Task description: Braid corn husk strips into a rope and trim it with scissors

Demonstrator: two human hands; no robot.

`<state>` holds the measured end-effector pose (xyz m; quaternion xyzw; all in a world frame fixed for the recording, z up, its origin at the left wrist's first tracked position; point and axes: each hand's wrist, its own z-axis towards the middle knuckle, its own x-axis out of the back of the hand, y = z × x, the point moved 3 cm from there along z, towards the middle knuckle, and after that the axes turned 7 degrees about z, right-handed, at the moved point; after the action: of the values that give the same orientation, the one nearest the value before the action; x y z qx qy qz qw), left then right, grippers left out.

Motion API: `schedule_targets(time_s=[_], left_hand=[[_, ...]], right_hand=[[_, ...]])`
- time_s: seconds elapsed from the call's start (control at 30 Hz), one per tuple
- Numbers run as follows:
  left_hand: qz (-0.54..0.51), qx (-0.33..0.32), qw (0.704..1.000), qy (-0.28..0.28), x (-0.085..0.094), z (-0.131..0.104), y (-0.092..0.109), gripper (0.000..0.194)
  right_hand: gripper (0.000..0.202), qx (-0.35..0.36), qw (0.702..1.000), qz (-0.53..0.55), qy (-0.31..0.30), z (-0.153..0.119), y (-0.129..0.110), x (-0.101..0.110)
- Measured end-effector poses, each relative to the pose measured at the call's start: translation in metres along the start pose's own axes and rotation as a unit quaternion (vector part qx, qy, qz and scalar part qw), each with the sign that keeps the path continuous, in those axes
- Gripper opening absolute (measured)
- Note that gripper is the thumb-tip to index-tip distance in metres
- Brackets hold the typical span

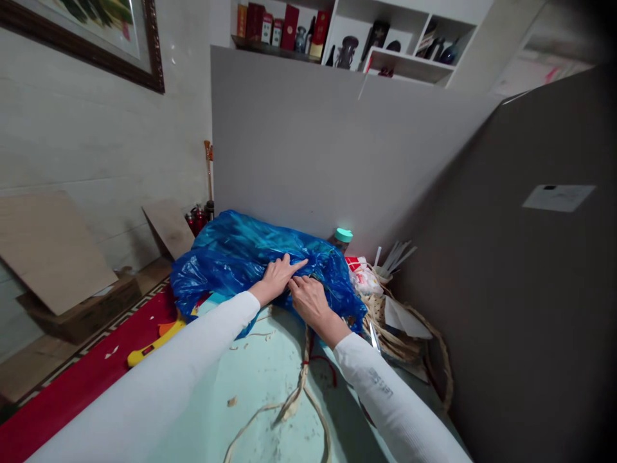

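Observation:
A large, crumpled blue plastic bag (231, 238) lies across the far side of the pale green table (255, 386). My left hand (277, 278) is on its near side, index finger pointing right and the other fingers curled into the plastic. Touching it, my right hand (311, 299) is closed at the bag's edge with its fingers bent under; what they pinch is hidden. From below my right hand a plaited strand of pale fibre (303, 373) runs toward me, tied with red cord (332, 370), its loose ends spread on the table.
Right of the bag are scissors (375, 337), bundled pale strips (393, 334), white sticks (398, 256) and a green-lidded jar (344, 236). A yellow-handled tool (154, 344) lies left on red cloth (110, 357). Grey panels (337, 148) stand behind and right.

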<state>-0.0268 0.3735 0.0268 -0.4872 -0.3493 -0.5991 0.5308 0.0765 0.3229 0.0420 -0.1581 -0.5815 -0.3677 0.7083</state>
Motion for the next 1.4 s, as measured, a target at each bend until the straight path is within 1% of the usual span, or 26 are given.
schedule_targets(time_s=[0.17,0.37,0.43,0.5,0.57,0.63,0.67,0.7,0.77,0.8,0.83,0.87,0.9,0.93,0.97,1.0,1.03,1.07,1.1,1.13,1.17,1.2,1.27,1.33,1.4], left_hand=[[-0.004,-0.005,1.0,-0.013,-0.002,0.005,-0.002,0.066],[-0.023,-0.012,0.999,-0.027,0.006,0.007,-0.001,0.061],[-0.03,-0.015,0.999,-0.034,0.009,0.007,-0.002,0.061],[-0.035,-0.018,0.999,-0.034,0.011,0.005,-0.003,0.06],[-0.038,-0.023,0.999,-0.026,0.012,0.001,-0.003,0.062],[-0.042,-0.03,0.999,-0.016,0.012,-0.004,-0.003,0.064],[-0.043,-0.034,0.998,-0.013,0.012,-0.007,-0.002,0.065],[-0.045,-0.037,0.998,-0.011,0.012,-0.008,-0.002,0.066],[-0.048,-0.042,0.998,-0.01,0.013,-0.009,-0.002,0.068],[-0.049,-0.047,0.998,-0.011,0.015,-0.008,-0.004,0.068],[-0.051,-0.053,0.997,-0.013,0.017,-0.006,-0.007,0.067],[-0.053,-0.061,0.997,-0.017,0.02,-0.004,-0.011,0.066],[-0.054,-0.07,0.996,-0.022,0.025,-0.003,-0.016,0.065],[-0.055,-0.081,0.995,-0.028,0.03,-0.001,-0.021,0.064],[-0.053,-0.087,0.994,-0.029,0.036,-0.001,-0.026,0.063],[-0.05,-0.086,0.995,-0.025,0.042,-0.002,-0.03,0.061],[-0.045,-0.08,0.996,-0.015,0.049,-0.004,-0.034,0.06],[-0.04,-0.072,0.997,-0.002,0.054,-0.009,-0.035,0.06],[-0.034,-0.067,0.997,0.011,0.057,-0.015,-0.035,0.06],[-0.029,-0.068,0.997,0.018,0.057,-0.022,-0.033,0.06],[-0.025,-0.076,0.997,0.017,0.055,-0.03,-0.029,0.06],[-0.021,-0.089,0.996,0.008,0.049,-0.039,-0.025,0.058],[-0.014,-0.106,0.994,-0.018,0.033,-0.054,-0.017,0.054],[-0.006,-0.1,0.994,-0.039,0.016,-0.062,-0.014,0.052],[0.001,-0.078,0.996,-0.05,0.002,-0.064,-0.014,0.051]], right_hand=[[0.025,0.027,1.0,0.005,0.005,-0.004,-0.004,0.001],[0.028,0.058,0.998,0.008,0.012,-0.009,-0.012,0.004],[0.028,0.08,0.997,0.011,0.017,-0.012,-0.02,0.008],[0.023,0.112,0.993,0.017,0.02,-0.017,-0.031,0.015],[0.018,0.148,0.988,0.024,0.022,-0.026,-0.044,0.026],[0.017,0.187,0.981,0.038,0.037,-0.04,-0.062,0.041],[0.018,0.208,0.976,0.048,0.051,-0.048,-0.072,0.05],[0.019,0.241,0.963,0.078,0.094,-0.057,-0.082,0.061],[0.019,0.296,0.925,0.145,0.189,-0.076,-0.101,0.085],[0.019,0.31,0.911,0.178,0.206,-0.085,-0.107,0.094],[0.021,0.301,0.898,0.22,0.233,-0.092,-0.109,0.104],[0.024,0.268,0.885,0.272,0.267,-0.098,-0.107,0.113],[0.026,0.208,0.868,0.332,0.306,-0.103,-0.099,0.12],[0.027,0.124,0.839,0.401,0.346,-0.109,-0.087,0.125],[0.027,0.018,0.804,0.469,0.364,-0.113,-0.072,0.126],[0.025,-0.1,0.751,0.531,0.379,-0.119,-0.055,0.123],[0.023,-0.191,0.687,0.578,0.397,-0.126,-0.04,0.12],[0.022,-0.241,0.629,0.611,0.417,-0.132,-0.027,0.116],[0.022,-0.267,0.579,0.638,0.431,-0.137,-0.016,0.112],[0.023,-0.277,0.537,0.661,0.445,-0.141,-0.007,0.107],[0.024,-0.28,0.503,0.679,0.455,-0.144,0.0,0.103],[0.024,-0.279,0.474,0.694,0.464,-0.147,0.006,0.097],[0.025,-0.281,0.424,0.715,0.48,-0.151,0.014,0.086],[0.025,-0.287,0.378,0.73,0.492,-0.155,0.02,0.075],[0.024,-0.293,0.337,0.752,0.484,-0.157,0.023,0.065]])
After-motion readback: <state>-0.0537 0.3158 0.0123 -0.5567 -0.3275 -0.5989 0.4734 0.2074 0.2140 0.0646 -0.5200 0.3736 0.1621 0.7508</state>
